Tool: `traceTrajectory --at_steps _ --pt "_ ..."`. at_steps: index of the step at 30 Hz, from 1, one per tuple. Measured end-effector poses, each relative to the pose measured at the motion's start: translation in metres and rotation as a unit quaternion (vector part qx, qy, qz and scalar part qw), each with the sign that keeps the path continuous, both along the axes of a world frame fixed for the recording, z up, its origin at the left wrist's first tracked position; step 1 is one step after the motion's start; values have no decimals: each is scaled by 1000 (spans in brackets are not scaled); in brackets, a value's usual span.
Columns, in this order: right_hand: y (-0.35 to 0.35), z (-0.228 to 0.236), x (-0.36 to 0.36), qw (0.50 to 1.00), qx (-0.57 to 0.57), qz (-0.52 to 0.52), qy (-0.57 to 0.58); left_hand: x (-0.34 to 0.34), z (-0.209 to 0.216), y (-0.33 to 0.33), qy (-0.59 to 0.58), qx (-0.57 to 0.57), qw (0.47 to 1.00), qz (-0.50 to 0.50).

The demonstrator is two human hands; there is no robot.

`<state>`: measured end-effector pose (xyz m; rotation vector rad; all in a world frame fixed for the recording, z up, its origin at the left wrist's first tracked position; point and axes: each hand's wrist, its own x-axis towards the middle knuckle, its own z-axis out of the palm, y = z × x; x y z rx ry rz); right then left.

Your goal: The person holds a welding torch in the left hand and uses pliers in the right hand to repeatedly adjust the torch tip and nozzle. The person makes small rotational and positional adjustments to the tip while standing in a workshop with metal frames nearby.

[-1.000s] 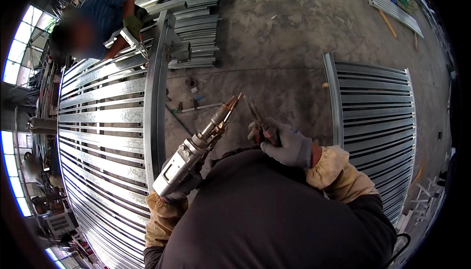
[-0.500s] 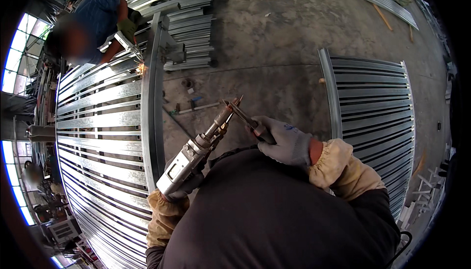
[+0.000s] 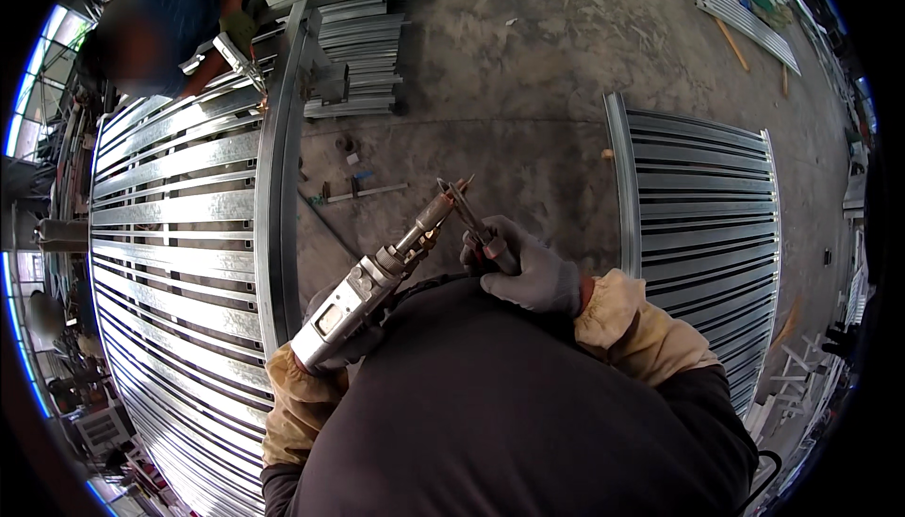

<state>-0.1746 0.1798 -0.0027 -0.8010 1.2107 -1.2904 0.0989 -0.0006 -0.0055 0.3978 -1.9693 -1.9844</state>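
A metalworking workshop: slatted steel panels (image 3: pixel 179 211), stacked metal profiles (image 3: pixel 353 46), stained concrete floor (image 3: pixel 509 65).

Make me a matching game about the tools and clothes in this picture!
Things:
1. Pliers
2. Gun-shaped tool
3. Wearer's right sleeve cuff
4. Co-worker's shirt

Clues:
A. Tan
B. In the right hand's grip
C. Blue
D. Mostly silver

Right pairs: 1-B, 2-D, 3-A, 4-C
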Motion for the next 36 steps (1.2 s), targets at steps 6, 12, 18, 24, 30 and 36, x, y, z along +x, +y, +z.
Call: traceTrajectory --at_steps 6,12,18,24,30,36 --pt "2 -6 1 996 7 12 84 1 -2 1 -2 2 1000 -7" --pt "7 -8 -6 994 33 33 99 1 7 3 -62 -71 996 -12" --pt "10 -1 -7 990 37 42 133 2 19 4 -170 -79 982 -13" --pt "14 -11 -9 986 29 25 163 4 16 7 -222 -89 971 23" --pt "7 6 -14 983 126 67 117 3 14 2 -205 -155 966 1" --pt "-4 6 -15 983 103 67 133 3 10 0 -214 -102 971 22"
